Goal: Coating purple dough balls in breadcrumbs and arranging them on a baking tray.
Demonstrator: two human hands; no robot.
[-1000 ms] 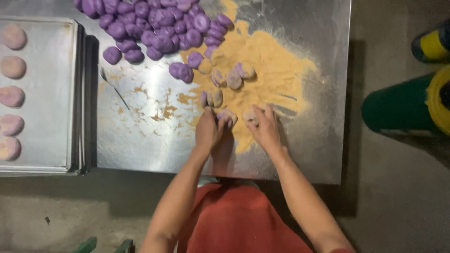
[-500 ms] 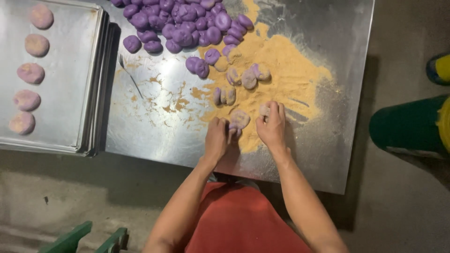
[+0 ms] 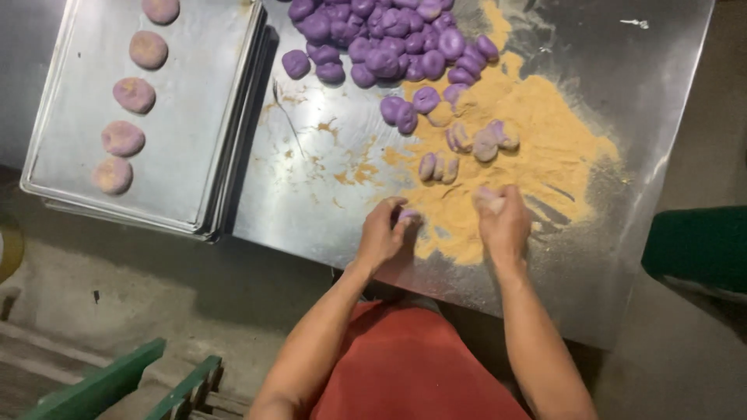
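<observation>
My left hand (image 3: pixel 383 231) is closed around a small purple dough ball (image 3: pixel 408 215) at the near edge of a spread of tan crumbs (image 3: pixel 529 148) on a steel table (image 3: pixel 327 179). My right hand (image 3: pixel 503 220) grips another crumb-dusted dough ball (image 3: pixel 489 199) over the same spread. Several coated balls (image 3: pixel 476 141) lie in the crumbs just beyond my hands. A heap of plain purple dough balls (image 3: pixel 389 39) sits at the far side of the table.
A stack of metal baking trays (image 3: pixel 194 117) lies at the left, with several flattened coated pieces (image 3: pixel 124 138) in a row. A green object (image 3: pixel 696 249) stands at the right, a green frame (image 3: pixel 117 385) at the bottom left.
My hands have drawn apart, the left toward me and leftward, each now closed on a dough ball. The camera view has shifted, so the table sits further right.
</observation>
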